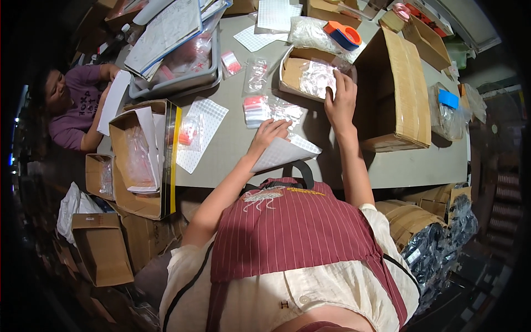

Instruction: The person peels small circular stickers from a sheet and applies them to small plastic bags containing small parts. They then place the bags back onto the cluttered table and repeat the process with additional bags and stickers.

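My left hand (270,134) lies on the table with its fingers stretched out over small clear packets (287,112). A white sheet of round dots (285,152) curls up beside its wrist. Just beyond these fingers is a stack of small zip bags (255,110) with red tops. My right hand (342,99) reaches over the near right side of a low cardboard box (290,72). Its thumb and fingers are apart, touching the clear packets (317,77) inside; the fingertips partly blend with the plastic.
A tall open carton (406,88) stands close to my right forearm. Orange and blue tape rolls (343,35) rest on a bag beyond the low box. At left are a grey bin (215,69), a carton of papers (168,155) and another dotted sheet (204,124). A person (77,108) holds paper there.
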